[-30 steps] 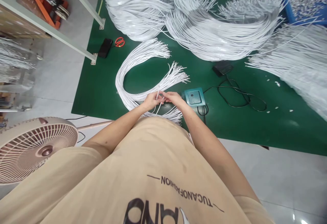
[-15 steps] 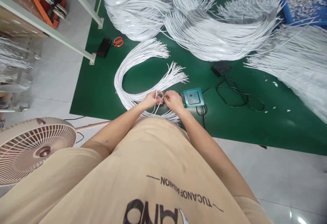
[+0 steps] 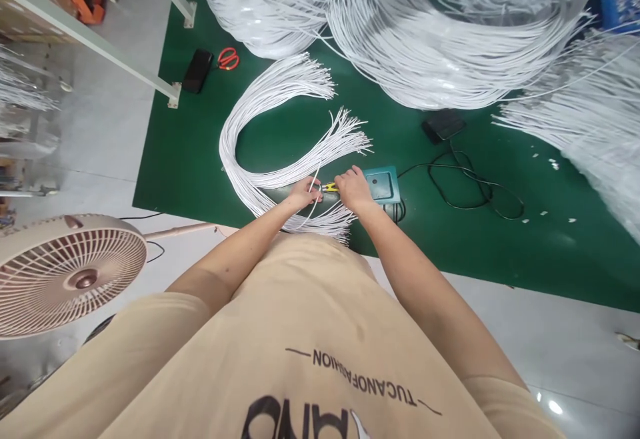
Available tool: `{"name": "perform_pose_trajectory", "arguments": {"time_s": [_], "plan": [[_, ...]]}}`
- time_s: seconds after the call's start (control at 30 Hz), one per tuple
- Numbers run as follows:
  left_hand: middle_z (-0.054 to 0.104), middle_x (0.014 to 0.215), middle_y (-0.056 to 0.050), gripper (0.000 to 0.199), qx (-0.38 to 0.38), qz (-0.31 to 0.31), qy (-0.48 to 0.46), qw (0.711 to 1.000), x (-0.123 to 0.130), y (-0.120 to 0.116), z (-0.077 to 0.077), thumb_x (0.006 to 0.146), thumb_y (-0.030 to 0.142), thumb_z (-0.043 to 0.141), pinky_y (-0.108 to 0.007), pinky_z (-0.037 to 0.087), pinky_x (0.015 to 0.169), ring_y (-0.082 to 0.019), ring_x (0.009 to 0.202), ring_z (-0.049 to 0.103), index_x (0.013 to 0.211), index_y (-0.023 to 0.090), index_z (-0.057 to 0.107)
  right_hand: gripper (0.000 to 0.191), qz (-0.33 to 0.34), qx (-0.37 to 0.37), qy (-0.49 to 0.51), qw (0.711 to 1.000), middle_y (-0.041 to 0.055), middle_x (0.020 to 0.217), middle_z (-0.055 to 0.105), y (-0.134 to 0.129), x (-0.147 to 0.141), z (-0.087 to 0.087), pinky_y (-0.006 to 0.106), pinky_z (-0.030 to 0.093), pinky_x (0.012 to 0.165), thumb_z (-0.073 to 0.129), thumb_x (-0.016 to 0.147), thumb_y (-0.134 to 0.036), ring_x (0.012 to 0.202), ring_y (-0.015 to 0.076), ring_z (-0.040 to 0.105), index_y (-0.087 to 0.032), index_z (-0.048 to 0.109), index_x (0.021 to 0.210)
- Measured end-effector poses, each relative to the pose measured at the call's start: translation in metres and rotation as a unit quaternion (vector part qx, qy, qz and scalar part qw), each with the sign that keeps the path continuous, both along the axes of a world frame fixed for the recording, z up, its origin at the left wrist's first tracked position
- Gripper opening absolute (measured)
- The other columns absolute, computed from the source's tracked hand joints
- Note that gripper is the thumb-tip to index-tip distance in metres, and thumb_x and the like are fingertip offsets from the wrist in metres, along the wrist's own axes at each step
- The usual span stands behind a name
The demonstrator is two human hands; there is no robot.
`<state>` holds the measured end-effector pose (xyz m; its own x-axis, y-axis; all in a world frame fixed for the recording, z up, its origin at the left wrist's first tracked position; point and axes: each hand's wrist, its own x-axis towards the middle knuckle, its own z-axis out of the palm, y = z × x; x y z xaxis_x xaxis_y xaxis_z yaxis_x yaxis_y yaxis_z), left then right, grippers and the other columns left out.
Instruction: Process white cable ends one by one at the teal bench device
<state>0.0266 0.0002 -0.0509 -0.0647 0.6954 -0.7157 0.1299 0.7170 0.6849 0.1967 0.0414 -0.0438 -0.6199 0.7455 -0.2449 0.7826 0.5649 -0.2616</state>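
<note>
My left hand (image 3: 303, 195) is closed on a white cable (image 3: 315, 173), pinched near its end between thumb and fingers. In my right hand (image 3: 354, 189) is a small yellow-handled tool that looks like pliers (image 3: 330, 187), its tip pointing left at the cable end. Whether the jaws touch the cable is too small to tell. Around my left hand curves a C-shaped bundle of white cables (image 3: 231, 129) on the green table. More white cables (image 3: 333, 227) lie against the table's near edge. Just right of my right hand sits a teal box-like device (image 3: 395, 185).
Large heaps of white cables (image 3: 425, 72) cover the far side. Red-handled scissors (image 3: 229, 59) and a black phone-like object (image 3: 198, 71) lie at the left. A black adapter (image 3: 443, 125) trails a looped cord. A fan (image 3: 83, 279) stands left of the table (image 3: 173, 165).
The yellow-handled tool now shows clearly between my hands; before, my right fingers mostly covered it. My right hand has shifted slightly right, away from the left. The head view has shifted a little.
</note>
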Motion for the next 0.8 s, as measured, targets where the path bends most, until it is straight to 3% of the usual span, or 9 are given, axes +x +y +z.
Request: {"name": "perform_pose_trajectory", "arguments": {"time_s": [0.17, 0.4, 0.6, 0.73, 0.8], "plan": [[0.062, 0.058, 0.005, 0.031, -0.008, 0.038, 0.020, 0.999, 0.005, -0.005, -0.013, 0.071, 0.003, 0.066, -0.017, 0.041, 0.051, -0.009, 0.051, 0.063, 0.096, 0.016, 0.052, 0.030, 0.018, 0.003, 0.001, 1.000, 0.0145, 0.085, 0.070, 0.003, 0.003, -0.006, 0.040, 0.024, 0.105, 0.044, 0.081, -0.007, 0.098, 0.0273, 0.052, -0.011, 0.067, 0.099], [0.062, 0.060, 0.004, 0.029, -0.011, 0.077, 0.033, 0.996, 0.007, -0.005, -0.014, 0.072, 0.004, 0.066, -0.019, 0.046, 0.054, -0.010, 0.053, 0.063, 0.096, 0.016, 0.054, 0.029, 0.016, -0.004, -0.005, 1.000, 0.0158, 0.081, 0.065, 0.007, 0.003, -0.005, 0.041, 0.027, 0.100, 0.042, 0.084, -0.009, 0.096, 0.0274, 0.052, -0.011, 0.066, 0.100], [0.062, 0.061, 0.003, 0.027, -0.008, 0.057, 0.017, 0.998, 0.008, -0.006, -0.021, 0.074, 0.003, 0.064, -0.019, 0.047, 0.053, -0.010, 0.054, 0.064, 0.096, 0.015, 0.054, 0.030, 0.007, -0.031, 0.009, 0.999, 0.0174, 0.083, 0.065, 0.009, 0.003, -0.001, 0.042, 0.029, 0.101, 0.042, 0.082, -0.007, 0.097, 0.0287, 0.052, -0.009, 0.066, 0.101], [0.063, 0.062, 0.003, 0.027, -0.012, 0.050, 0.011, 0.999, 0.007, -0.005, -0.021, 0.074, 0.003, 0.064, -0.021, 0.049, 0.055, -0.011, 0.055, 0.065, 0.097, 0.015, 0.055, 0.028, 0.007, -0.040, 0.041, 0.998, 0.0166, 0.091, 0.068, 0.006, 0.007, -0.001, 0.049, 0.019, 0.111, 0.044, 0.084, -0.011, 0.107, 0.0294, 0.050, -0.011, 0.065, 0.102], [0.062, 0.061, 0.003, 0.028, -0.013, 0.050, 0.007, 0.999, 0.006, -0.004, -0.019, 0.073, 0.003, 0.066, -0.023, 0.051, 0.058, -0.012, 0.054, 0.064, 0.095, 0.015, 0.055, 0.029, -0.025, -0.013, 0.063, 0.998, 0.0175, 0.108, 0.066, 0.000, 0.012, -0.001, 0.054, 0.011, 0.114, 0.045, 0.087, -0.016, 0.120, 0.0303, 0.045, -0.010, 0.064, 0.108]]}}
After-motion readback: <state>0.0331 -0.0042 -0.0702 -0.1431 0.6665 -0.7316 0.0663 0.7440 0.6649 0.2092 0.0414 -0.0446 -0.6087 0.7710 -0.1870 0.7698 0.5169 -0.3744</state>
